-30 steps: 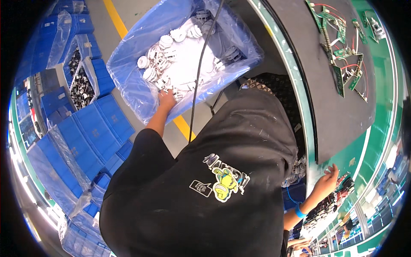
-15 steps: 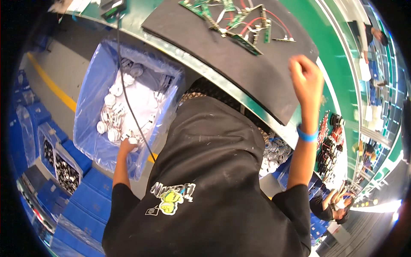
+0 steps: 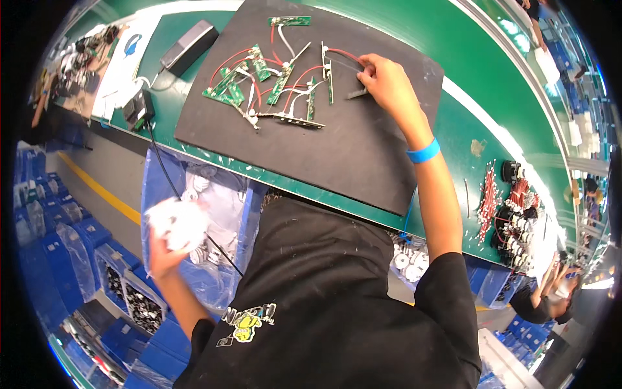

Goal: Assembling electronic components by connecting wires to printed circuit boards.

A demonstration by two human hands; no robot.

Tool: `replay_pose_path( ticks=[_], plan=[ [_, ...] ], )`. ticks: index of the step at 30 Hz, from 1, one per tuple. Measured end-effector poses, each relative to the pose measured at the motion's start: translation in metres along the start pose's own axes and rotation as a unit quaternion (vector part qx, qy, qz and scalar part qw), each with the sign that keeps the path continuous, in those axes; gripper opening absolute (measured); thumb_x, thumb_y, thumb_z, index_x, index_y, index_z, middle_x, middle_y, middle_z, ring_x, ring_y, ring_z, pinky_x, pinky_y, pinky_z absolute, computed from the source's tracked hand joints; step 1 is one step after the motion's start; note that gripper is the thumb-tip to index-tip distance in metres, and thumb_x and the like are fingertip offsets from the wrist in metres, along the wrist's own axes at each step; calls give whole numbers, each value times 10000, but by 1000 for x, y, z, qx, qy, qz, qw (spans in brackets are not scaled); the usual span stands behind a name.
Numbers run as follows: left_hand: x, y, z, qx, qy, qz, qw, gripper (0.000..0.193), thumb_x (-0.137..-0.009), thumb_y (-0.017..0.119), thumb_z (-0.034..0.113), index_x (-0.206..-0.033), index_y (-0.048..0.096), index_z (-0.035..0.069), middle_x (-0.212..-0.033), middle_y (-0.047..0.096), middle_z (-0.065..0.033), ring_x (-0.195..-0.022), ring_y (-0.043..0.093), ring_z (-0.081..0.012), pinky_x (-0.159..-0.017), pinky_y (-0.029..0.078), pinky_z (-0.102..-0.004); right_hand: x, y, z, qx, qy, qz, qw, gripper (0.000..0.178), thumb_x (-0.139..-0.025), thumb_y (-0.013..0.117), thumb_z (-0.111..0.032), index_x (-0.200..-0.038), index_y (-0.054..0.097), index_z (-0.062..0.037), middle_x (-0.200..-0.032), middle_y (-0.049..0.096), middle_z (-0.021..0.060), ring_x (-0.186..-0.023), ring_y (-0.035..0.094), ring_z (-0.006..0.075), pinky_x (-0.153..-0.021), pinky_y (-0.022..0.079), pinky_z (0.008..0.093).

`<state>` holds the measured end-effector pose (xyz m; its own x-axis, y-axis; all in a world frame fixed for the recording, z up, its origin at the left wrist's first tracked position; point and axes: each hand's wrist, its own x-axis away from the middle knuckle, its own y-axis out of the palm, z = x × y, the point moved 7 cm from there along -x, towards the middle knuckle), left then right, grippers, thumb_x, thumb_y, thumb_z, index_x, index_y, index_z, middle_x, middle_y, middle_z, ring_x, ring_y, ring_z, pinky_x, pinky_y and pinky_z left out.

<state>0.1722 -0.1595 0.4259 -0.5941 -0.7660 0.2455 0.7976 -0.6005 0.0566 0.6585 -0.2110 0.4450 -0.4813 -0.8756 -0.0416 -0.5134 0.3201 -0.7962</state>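
Printed lettering point(image 3: 260, 313) marks the black shirt point(image 3: 350, 330). The left hand point(image 3: 163, 256) grips a blurred white part point(image 3: 179, 223) over the blue bin point(image 3: 251, 214), its long axis and facing indistinct. The right hand point(image 3: 390, 87) curls beside a red wire point(image 3: 343, 52); its pinch cannot be told.

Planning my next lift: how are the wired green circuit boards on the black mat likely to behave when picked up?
Each green circuit board looks thin and flat, so probably stiff and light. The red and white wires curve loosely between boards, so the bunch would likely flop and tangle. Pulling one may drag its neighbours.
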Motion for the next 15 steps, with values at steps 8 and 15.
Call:
replay_pose_path(
  ticks=[8,15],
  plan=[
    [-97,288,17,62,-46,-358,931,796,-638,775,46,-1325,374,33,-1264,481,-83,-1212,449,-181,-1023,351,-330,111,-51,45,-378,205,-7,903,174,-868,622,-184,-869,635,-11,-756,643,16,-602,550,56,-513,423,201],
    [-116,319,26,-290,210,-238,903,795,-697,737,5,-1371,314,4,-1361,406,-178,-1251,432,-262,-1042,348,-371,160,-80,57,-590,197,88,778,133,-853,644,-145,-906,607,-30,-801,624,50,-670,562,93,-601,452,229]
  ],
)
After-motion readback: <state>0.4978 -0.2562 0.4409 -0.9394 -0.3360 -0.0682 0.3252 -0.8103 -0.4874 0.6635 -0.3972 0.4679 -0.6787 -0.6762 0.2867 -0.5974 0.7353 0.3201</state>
